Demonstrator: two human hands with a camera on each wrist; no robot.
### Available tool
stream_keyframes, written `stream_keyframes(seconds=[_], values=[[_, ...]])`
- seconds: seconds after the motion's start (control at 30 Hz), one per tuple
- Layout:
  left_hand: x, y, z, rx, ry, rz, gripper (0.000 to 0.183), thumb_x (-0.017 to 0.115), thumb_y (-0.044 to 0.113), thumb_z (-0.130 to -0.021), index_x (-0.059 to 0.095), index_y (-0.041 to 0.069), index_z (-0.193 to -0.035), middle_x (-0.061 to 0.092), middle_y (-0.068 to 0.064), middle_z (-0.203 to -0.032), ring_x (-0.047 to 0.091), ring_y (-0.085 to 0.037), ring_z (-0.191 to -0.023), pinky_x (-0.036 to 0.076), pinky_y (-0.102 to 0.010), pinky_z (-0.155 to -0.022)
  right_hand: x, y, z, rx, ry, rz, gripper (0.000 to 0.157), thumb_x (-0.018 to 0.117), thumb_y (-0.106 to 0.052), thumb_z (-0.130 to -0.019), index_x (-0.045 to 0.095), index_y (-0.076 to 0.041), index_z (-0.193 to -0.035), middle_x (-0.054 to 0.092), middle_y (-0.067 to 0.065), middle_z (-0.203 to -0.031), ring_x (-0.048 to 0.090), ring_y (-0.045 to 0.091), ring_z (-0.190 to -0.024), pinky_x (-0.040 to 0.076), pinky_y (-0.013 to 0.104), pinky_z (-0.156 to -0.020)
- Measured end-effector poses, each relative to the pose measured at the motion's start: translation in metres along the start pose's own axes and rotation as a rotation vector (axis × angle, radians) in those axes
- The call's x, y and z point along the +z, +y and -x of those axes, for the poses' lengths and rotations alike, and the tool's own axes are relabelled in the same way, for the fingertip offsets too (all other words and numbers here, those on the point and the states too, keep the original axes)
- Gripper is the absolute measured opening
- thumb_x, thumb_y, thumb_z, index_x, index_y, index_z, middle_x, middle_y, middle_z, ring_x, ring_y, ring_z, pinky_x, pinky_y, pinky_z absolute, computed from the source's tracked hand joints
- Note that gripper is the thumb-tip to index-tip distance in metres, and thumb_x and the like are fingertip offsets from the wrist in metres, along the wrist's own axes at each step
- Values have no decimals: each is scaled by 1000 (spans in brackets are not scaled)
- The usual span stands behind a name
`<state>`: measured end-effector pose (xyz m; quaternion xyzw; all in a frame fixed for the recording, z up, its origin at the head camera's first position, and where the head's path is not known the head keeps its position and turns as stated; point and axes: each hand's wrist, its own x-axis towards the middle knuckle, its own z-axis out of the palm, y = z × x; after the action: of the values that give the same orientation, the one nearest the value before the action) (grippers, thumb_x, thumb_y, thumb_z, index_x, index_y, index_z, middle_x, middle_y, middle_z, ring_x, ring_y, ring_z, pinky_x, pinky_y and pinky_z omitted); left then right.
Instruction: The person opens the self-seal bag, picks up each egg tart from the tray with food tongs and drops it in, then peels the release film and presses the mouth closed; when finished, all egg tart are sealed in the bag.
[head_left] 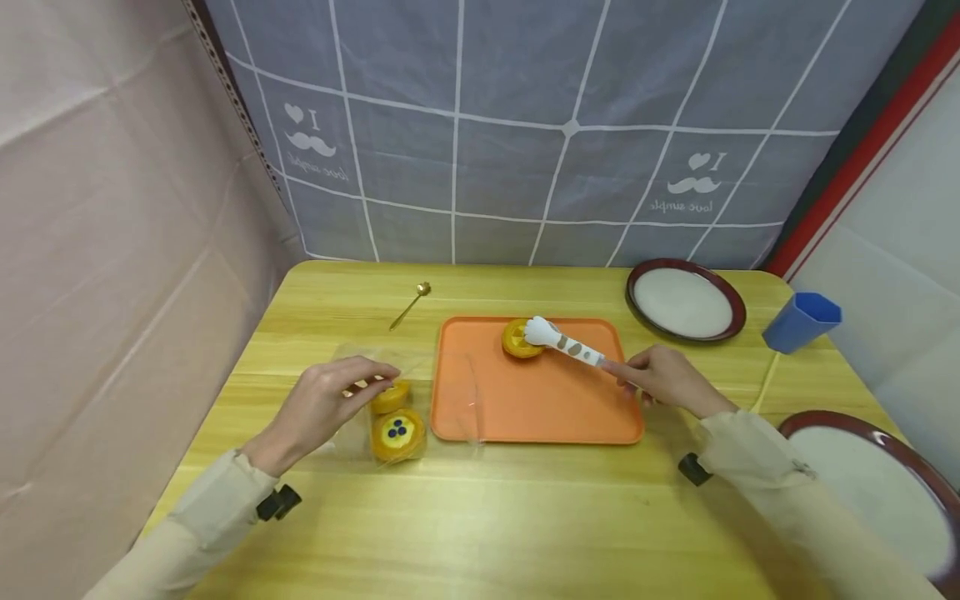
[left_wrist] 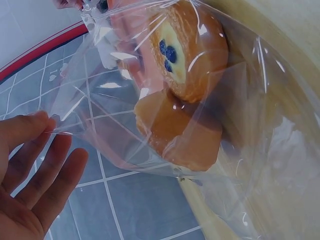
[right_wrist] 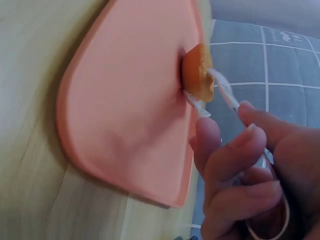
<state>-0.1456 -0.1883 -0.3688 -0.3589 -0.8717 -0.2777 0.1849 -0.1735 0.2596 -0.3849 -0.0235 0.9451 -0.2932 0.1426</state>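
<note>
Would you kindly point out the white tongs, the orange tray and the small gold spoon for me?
White tongs [head_left: 574,347]: head view, on the spotted upper arm.
Orange tray [head_left: 540,410]: head view, on its bare floor.
Small gold spoon [head_left: 408,307]: head view, on its thin handle.

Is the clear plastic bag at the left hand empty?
No: the left wrist view shows two golden-brown pastries inside the clear plastic bag, one topped with blue berries.

Your tongs [head_left: 574,347] are white with brown patches; at centre, your tray [head_left: 555,408] is orange. Left of centre, your tart [head_left: 397,433] is golden with dark-blue dots. Up top, the cloth [head_left: 510,167] is grey-blue, white-gridded.
</note>
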Motion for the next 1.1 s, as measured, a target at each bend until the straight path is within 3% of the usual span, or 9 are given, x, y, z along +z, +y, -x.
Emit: stream_keyframes(seconds=[0.17,0.5,0.63,0.83,1.1], values=[[1,0,-1,4,4,-1,26,68,5,-76,67,19,-98,68,7,-93,61,-1,-75,45,-1,-62,0,-2,1,20,1,-21,55,50,-63,-77,69,-11,-71,66,5,-63,57,23,-47,36,24,-35],[1,-2,-1,7,-2,5,26,68,6,-76,67,18,-99,67,7,-94,61,-1,-75,44,0,-63,7,14,14,26,44,-220,55,55,-57,-78,68,-4,-70,62,10,-56,48,15,-40,30,25,-30],[0,-2,-1,-2,-10,5,23,67,9,-78,66,17,-100,67,5,-97,62,-2,-77,45,0,-63,9,26,24,12,100,-215,53,54,-56,-79,68,-5,-69,60,10,-55,47,13,-39,33,26,-32],[0,-1,-1,-18,-21,8,25,66,9,-78,66,17,-102,67,4,-100,63,-3,-80,49,-6,-62,2,42,48,47,157,-187,53,51,-57,-80,69,-7,-77,64,14,-65,50,12,-43,42,27,-38],[1,0,-2,8,-3,-7,26,68,8,-77,66,15,-102,68,4,-99,63,-3,-78,46,-2,-64,-5,52,79,55,231,-121,47,48,-54,-84,70,-12,-83,63,12,-63,49,14,-42,35,26,-34]])
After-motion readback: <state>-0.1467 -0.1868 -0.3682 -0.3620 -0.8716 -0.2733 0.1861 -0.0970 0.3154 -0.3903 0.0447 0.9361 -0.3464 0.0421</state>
